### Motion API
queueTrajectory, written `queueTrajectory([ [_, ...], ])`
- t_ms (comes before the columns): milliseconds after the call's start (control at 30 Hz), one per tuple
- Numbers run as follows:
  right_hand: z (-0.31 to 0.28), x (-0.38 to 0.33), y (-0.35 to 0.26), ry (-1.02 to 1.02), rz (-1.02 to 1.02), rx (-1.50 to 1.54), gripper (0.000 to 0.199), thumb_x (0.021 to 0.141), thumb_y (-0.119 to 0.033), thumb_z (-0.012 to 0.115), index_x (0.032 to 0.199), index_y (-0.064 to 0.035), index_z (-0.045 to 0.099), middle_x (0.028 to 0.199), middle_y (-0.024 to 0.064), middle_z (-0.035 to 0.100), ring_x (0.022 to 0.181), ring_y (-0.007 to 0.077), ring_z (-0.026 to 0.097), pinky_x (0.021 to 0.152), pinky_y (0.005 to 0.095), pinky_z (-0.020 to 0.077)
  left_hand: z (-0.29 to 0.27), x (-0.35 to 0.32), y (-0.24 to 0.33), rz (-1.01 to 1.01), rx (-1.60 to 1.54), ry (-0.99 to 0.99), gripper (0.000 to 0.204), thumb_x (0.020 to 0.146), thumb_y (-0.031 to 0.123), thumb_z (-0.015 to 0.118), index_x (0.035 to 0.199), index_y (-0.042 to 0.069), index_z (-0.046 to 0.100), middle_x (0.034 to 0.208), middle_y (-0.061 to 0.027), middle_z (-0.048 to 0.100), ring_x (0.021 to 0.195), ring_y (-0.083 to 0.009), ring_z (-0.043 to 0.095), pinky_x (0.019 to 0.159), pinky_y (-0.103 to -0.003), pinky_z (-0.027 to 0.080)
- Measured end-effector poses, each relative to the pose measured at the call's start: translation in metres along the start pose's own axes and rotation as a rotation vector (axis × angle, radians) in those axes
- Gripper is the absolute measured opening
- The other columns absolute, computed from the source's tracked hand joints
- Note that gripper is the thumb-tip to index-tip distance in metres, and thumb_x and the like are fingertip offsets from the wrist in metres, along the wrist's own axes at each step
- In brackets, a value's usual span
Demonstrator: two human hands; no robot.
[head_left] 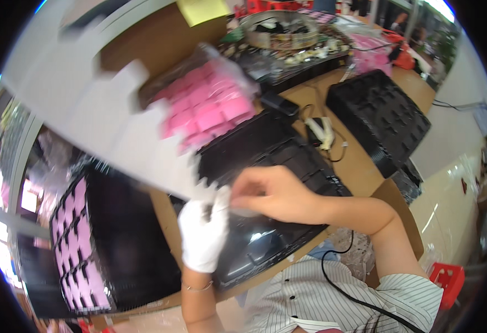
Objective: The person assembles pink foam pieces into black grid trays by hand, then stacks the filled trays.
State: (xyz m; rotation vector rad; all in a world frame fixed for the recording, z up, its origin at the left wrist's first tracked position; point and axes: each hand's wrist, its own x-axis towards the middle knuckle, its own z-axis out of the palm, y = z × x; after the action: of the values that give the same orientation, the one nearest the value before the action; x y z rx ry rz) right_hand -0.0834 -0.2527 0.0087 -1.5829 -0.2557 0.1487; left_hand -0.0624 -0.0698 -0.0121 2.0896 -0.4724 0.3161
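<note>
My left hand (203, 233) wears a white glove and is raised above the black tray, its fingers curled together. A small dark spot shows between the gloved fingers, too blurred to name. Close beside it on the right, my bare right hand (274, 191) has thumb and fingers drawn into a pinch. Whatever is in that pinch is hidden. Under both hands lies a black plastic tray (304, 164) with rows of compartments, and a shiny black sheet-like surface (260, 241) at its near side.
Pink foam blocks (210, 108) in clear plastic sit beyond the tray. A stack of black trays (379, 119) stands on the right of the table. At the left is another stack with pink-filled pockets (82, 244). A round metal bowl feeder (279, 30) is at the back.
</note>
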Motion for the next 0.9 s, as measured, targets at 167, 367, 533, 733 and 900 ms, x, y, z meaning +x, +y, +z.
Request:
queueTrajectory([
  [167,-0.002,-0.004,0.001,0.195,-0.163,-0.199,0.012,0.084,-0.009,0.07,0.088,0.0007,0.066,0.079,0.0093,0.069,0.073,0.016,0.067,0.068,0.0288,0.0521,-0.008,0.014,0.015,-0.11,-0.284,-0.112,0.008,0.089,0.008,0.07,0.088,0.001,0.067,0.074,-0.0024,0.064,0.063,-0.007,0.054,0.059,-0.022,0.045],
  [367,-0.001,0.01,0.022,0.495,-0.733,-0.804,0.014,0.076,-0.007,0.071,0.088,-0.0009,0.066,0.088,0.0083,0.066,0.08,0.0226,0.065,0.071,0.0335,0.0505,0.001,0.025,0.025,-0.32,-0.434,-0.058,0.013,0.091,0.013,0.067,0.084,0.002,0.064,0.07,-0.0014,0.06,0.058,-0.0057,0.052,0.052,-0.02,0.039],
  [533,-0.009,0.012,0.024,0.454,-1.347,-1.156,0.013,0.075,-0.015,0.063,0.086,-0.0078,0.063,0.093,0.0061,0.06,0.089,0.0225,0.059,0.078,0.0363,0.0467,0.0,0.035,0.007,-0.323,-0.587,0.053,0.017,0.094,0.019,0.064,0.084,0.005,0.063,0.068,0.0,0.058,0.055,-0.0051,0.05,0.052,-0.019,0.037],
  [733,-0.137,0.091,0.063,0.44,-0.18,-0.837,0.015,0.078,-0.03,0.075,0.08,-0.0149,0.075,0.089,0.0094,0.065,0.098,0.0298,0.054,0.092,0.0397,0.0359,-0.016,0.04,-0.018,-0.373,-0.612,0.178,0.016,0.093,0.021,0.065,0.091,0.005,0.066,0.069,-0.0008,0.059,0.057,-0.0067,0.053,0.054,-0.02,0.04],
  [900,-0.165,0.118,0.109,0.221,0.296,-0.999,0.023,0.068,-0.037,0.082,0.082,-0.0201,0.077,0.101,0.0113,0.064,0.106,0.0363,0.048,0.091,0.0435,0.0418,-0.017,0.033,-0.022,-0.365,-0.662,0.125,0.014,0.093,0.018,0.063,0.097,0.004,0.065,0.071,-0.0003,0.06,0.056,-0.0056,0.052,0.052,-0.019,0.038],
])
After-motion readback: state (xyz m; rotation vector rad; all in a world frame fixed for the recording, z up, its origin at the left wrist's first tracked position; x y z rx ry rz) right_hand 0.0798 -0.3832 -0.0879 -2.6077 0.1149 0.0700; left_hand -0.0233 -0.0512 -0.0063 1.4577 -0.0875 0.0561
